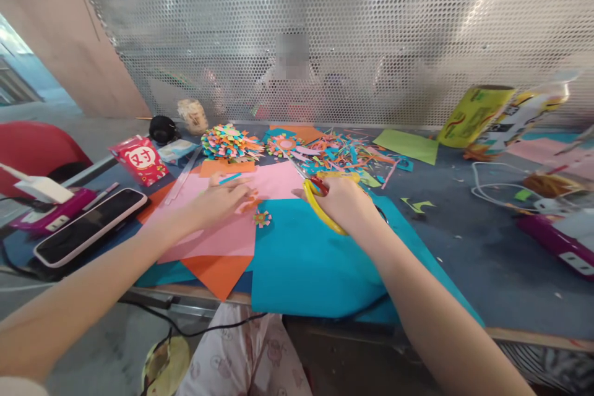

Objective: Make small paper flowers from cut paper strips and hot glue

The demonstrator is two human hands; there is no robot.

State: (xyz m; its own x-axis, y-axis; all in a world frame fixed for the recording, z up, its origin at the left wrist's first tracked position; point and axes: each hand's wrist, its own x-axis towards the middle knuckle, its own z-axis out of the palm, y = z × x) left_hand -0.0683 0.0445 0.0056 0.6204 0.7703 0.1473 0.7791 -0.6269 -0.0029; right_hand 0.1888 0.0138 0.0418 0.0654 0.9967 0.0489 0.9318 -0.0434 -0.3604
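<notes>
A blue sheet lies near, and at its left edge, between the hands, sits a small paper flower. Just beyond, the right hand is curled around yellow-handled scissors, the loops within its grip and the blades pointing far and left. The left hand rests over a pink sheet, beside orange scraps; whether it pinches any, I cannot tell. Farther lies a heap of cut strips.

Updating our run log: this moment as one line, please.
left hand: over pink paper | right hand: holding scissors | small paper flower: between hands
</notes>
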